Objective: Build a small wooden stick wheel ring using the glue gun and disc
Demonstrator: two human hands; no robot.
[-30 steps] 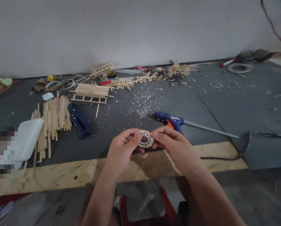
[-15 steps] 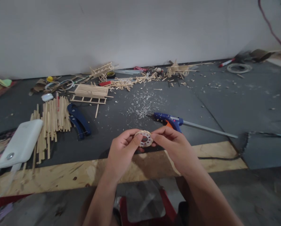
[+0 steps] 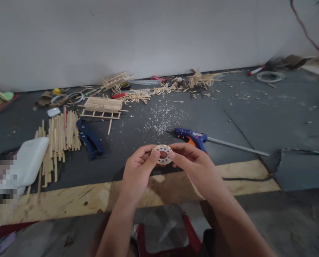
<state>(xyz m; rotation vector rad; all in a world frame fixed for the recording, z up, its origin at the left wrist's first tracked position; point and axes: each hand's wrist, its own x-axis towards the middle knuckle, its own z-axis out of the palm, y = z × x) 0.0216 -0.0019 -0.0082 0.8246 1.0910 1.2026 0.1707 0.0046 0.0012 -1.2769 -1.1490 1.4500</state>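
Note:
Both my hands hold a small round wooden wheel (image 3: 162, 154) made of little stick pieces, with a ring of holes and an open centre. My left hand (image 3: 138, 171) pinches its left rim between thumb and fingers. My right hand (image 3: 195, 167) grips its right rim. The wheel hangs a little above the dark mat, over the near edge of the table. A blue and orange hot glue gun (image 3: 191, 136) lies just behind my right hand, its glue stick pointing right.
A bundle of wooden sticks (image 3: 59, 134), blue cutters (image 3: 89, 137), a white flat device (image 3: 28, 159) and a stick frame (image 3: 103, 106) lie at the left. Stick models (image 3: 202, 78), scraps and shavings (image 3: 161, 117) sit further back by the wall. A chipboard strip (image 3: 68, 200) edges the mat.
The wheel has been turned and tilted slightly in my fingers and raised a touch; both hands stay on it.

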